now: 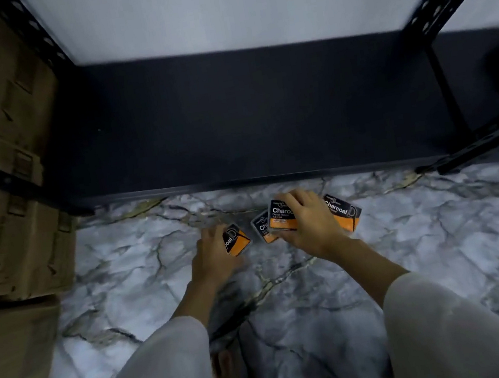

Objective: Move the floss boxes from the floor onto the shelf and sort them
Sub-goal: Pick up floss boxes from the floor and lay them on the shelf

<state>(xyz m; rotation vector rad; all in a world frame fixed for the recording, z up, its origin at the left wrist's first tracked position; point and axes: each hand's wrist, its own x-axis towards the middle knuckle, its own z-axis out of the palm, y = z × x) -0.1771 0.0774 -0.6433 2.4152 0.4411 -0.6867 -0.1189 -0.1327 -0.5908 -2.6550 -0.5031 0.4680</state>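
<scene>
Head view: my right hand [307, 224] and left hand [215, 252] each clasp a floss box [282, 219] — light, stiff, slick-looking packs, I judge, best pinched by the edges.

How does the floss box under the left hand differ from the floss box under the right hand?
The left box lies rotated, its "Charcoal" text running sideways; the right box shows its text nearly level. The left hand covers the left box's near edge; the right hand covers the right box's right side. Both are black and orange, on the marble floor.

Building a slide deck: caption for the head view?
Both hands gather floss boxes off the marble floor before a black shelf.
</scene>
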